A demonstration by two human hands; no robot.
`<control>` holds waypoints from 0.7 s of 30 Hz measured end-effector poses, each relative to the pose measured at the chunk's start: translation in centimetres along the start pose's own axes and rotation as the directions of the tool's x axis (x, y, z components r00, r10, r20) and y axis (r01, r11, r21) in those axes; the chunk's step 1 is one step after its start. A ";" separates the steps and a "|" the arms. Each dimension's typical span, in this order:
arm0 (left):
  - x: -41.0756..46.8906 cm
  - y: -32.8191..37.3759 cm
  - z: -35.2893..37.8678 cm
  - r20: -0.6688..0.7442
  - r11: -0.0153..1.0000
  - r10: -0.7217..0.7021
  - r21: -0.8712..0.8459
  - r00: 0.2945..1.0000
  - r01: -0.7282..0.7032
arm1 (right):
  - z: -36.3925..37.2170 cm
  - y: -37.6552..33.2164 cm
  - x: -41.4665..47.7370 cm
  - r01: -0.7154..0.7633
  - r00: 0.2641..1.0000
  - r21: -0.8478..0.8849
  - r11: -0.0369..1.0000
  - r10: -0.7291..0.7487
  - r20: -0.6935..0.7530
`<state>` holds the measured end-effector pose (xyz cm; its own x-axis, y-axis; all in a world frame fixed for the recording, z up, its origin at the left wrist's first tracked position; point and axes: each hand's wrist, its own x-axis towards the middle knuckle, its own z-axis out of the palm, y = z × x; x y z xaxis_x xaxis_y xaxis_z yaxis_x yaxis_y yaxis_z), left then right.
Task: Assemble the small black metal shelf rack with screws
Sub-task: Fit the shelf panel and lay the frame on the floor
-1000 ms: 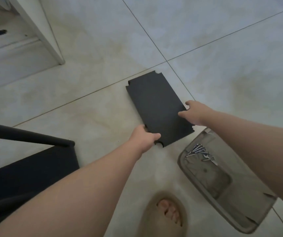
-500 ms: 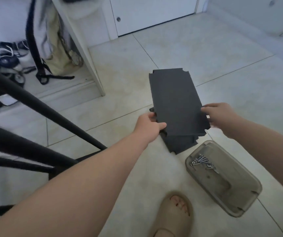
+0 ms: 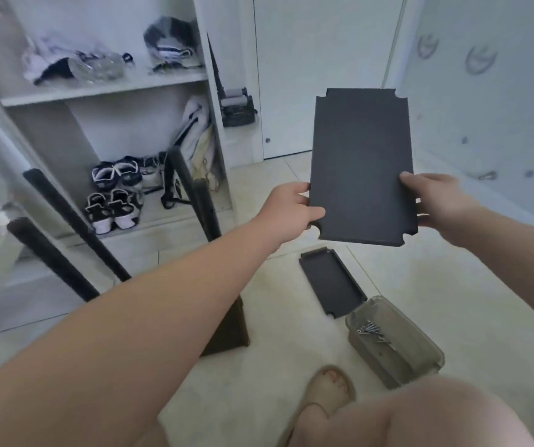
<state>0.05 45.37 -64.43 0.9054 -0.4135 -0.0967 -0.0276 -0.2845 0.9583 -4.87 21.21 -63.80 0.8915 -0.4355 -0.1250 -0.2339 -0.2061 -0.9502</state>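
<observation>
Panel (image 3: 361, 166) had come up off the floor (image 3: 436, 285), well above the tray (image 3: 420, 359), my left grip (image 3: 288, 209) and right grip (image 3: 436, 201) each clamped on a long edge. A spare panel (image 3: 331, 280) lay just beside the tray; mounting on the legs (image 3: 206, 204) looked next.

A matt black panel (image 3: 361, 166) with a fine, slightly grainy finish. At 5 o'clock from it, a smoky translucent plastic tray (image 3: 404, 359) holds shiny metal screws (image 3: 369, 329). The floor (image 3: 452, 301) is pale tile with a soft sheen. Matt black poles (image 3: 65, 246) at 9 o'clock.
</observation>
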 end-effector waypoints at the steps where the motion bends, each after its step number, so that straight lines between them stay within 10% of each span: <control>1: -1.3 1.0 -1.0 -0.011 1.000 0.025 -0.010 1.000 -0.025 | 0.3 -1.3 -1.3 0.025 1.000 0.006 1.000 -0.025 0.006; 21: -20.3 0.7 -26.5 -0.535 0.999 0.042 0.036 0.844 -0.026 | 23.2 -14.7 -17.3 -0.024 0.906 0.344 0.939 -0.124 0.404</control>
<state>-7.13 76.44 -54.69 0.9895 0.1024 0.1022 -0.0666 -0.3049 0.9501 -7.87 52.15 -54.33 0.9938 -0.0150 -0.1104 -0.1079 0.1183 -0.9871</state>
